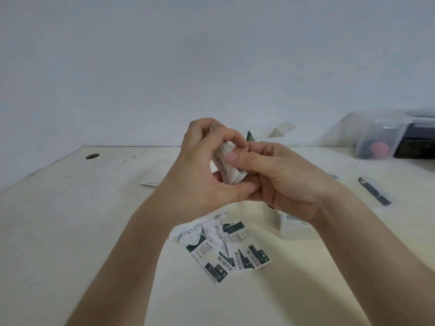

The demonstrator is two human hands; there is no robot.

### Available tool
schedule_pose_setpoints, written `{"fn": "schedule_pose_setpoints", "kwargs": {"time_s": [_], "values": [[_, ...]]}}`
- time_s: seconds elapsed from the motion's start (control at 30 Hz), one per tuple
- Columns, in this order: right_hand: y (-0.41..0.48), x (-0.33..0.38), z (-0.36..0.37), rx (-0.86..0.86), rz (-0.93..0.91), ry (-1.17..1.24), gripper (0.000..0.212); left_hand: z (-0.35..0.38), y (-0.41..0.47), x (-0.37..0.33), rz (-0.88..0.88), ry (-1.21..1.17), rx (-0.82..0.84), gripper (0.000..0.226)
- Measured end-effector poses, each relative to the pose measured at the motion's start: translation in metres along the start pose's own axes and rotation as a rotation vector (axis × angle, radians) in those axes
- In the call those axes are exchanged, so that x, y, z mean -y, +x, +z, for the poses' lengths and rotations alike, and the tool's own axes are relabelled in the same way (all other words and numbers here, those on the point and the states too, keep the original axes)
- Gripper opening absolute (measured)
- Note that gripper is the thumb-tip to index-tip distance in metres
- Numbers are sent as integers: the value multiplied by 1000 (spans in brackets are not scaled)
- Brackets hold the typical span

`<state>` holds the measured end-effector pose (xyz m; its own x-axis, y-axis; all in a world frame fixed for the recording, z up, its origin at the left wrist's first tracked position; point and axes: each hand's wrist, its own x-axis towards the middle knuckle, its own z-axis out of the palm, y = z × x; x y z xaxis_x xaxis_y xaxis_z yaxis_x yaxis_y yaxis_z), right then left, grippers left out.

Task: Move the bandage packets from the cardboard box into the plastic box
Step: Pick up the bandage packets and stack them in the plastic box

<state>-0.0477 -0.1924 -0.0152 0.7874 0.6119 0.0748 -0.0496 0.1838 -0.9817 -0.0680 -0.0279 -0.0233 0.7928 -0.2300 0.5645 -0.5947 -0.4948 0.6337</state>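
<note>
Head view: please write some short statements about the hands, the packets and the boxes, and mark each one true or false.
1. The left hand and the right hand both grip a white stack above the table. True.
2. Loose bandage packets lie on the table below the hands. True.
3. The plastic box stands at the left edge of the table. False: it stands at the far right.
4. The dark tool lies on top of the loose packets. False: it lies apart from them, to the right.
</note>
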Motion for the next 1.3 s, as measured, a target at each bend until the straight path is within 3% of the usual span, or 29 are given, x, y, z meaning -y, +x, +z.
{"fn": "schedule_pose_setpoints", "kwargs": {"time_s": [0.17,0.3,0.37,0.43,0.5,0.6,0.7,0.83,1.03,1.3], "values": [[-28,28,-33,-74,15,-39,26,43,30,-25,50,135,-19,52],[-47,42,-64,-157,56,-105,42,68,49,-39,39,106,129,59],[-53,47,-78,-210,116,-206,38,75,56,-40,1,135,228,66],[-58,52,-90,-286,180,-376,22,80,62,-38,-33,146,293,74],[-60,56,-97,-357,263,-618,17,80,68,-35,-66,165,285,63],[-57,57,-101,-368,393,-1027,19,81,76,-33,-94,385,395,27],[-47,47,-103,-308,515,-1291,23,95,77,-32,-82,563,638,19],[-39,38,-99,-253,605,-1530,33,110,80,-23,-77,636,768,18],[-32,23,-96,-197,653,-1715,30,114,80,-15,-68,693,848,24],[-22,10,-102,-214,681,-1670,31,116,82,-10,-69,730,933,30]]}}
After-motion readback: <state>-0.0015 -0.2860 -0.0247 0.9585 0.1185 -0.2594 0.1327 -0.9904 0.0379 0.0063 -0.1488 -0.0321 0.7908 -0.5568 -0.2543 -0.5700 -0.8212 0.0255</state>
